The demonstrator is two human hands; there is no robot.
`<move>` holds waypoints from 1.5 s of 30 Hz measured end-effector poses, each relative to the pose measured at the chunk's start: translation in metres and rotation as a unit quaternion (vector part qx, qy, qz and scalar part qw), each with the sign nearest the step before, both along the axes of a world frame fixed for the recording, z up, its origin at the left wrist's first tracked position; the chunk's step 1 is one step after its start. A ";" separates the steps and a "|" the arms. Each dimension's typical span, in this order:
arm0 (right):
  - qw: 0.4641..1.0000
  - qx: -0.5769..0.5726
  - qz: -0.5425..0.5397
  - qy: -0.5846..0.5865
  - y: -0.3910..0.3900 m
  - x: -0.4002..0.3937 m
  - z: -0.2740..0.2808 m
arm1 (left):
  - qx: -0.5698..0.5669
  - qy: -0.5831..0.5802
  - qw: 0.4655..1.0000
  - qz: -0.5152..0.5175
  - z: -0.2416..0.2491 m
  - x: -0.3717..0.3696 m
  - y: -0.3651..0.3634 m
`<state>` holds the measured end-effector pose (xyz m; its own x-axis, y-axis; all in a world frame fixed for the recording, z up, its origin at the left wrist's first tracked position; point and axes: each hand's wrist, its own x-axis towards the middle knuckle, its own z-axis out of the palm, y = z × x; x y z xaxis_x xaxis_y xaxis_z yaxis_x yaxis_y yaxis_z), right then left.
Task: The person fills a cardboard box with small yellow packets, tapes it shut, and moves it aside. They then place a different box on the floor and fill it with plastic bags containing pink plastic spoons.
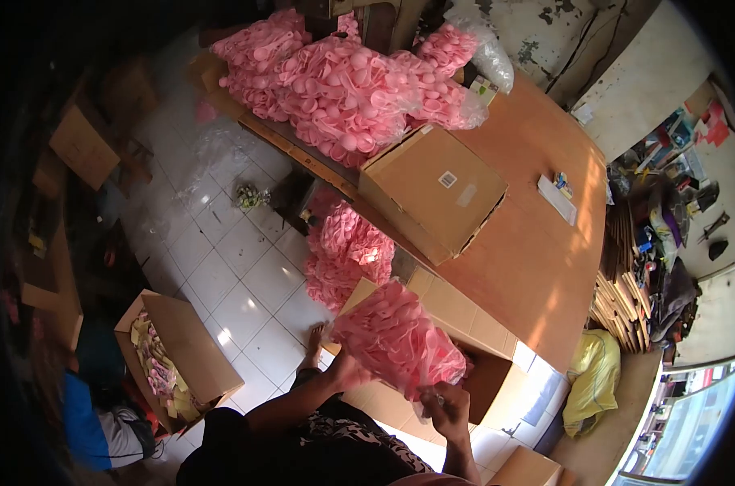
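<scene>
A clear plastic bag of pink spoon-like plastic pieces [400, 336] is held up in front of my body, between my two hands. My left hand [348, 373] supports its lower left side, its fingers partly hidden and a little blurred. At the bag's right end, my right hand [447, 407] is closed on the gathered plastic. Beneath the bag stands an open cardboard box [495, 387], its flaps spread. More bagged pink pieces [347, 247] sit just beyond it, low beside the table.
Large bags of pink pieces [343, 97] are piled on the brown table [537, 243], beside a closed cardboard box [432, 190]. Left on the tiled floor [230, 251] stands an open box [193, 348] with printed packets. A yellow sack [592, 381] and stacked flattened cardboard [622, 283] are at right.
</scene>
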<state>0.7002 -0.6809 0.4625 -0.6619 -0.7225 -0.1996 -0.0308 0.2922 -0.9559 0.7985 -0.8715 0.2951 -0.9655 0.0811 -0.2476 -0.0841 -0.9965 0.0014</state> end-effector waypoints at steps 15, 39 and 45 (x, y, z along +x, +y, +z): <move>0.890 -0.287 -0.122 -0.333 -0.111 -0.095 -0.027 | -0.117 0.194 0.972 -0.061 0.071 -0.109 -0.195; 0.890 0.185 0.270 -0.318 -0.159 -0.124 -0.029 | -0.208 0.147 0.854 -0.453 0.074 -0.131 -0.199; 0.933 0.009 -0.001 -0.361 -0.162 -0.072 0.005 | -0.330 0.152 0.847 -0.387 0.088 -0.125 -0.209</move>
<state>0.6284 -0.8426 0.4673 -0.3518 -0.7136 -0.6058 0.6188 0.3083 -0.7225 0.6733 -1.0801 0.3830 -0.7131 0.6606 -0.2346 -0.6079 -0.4159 0.6764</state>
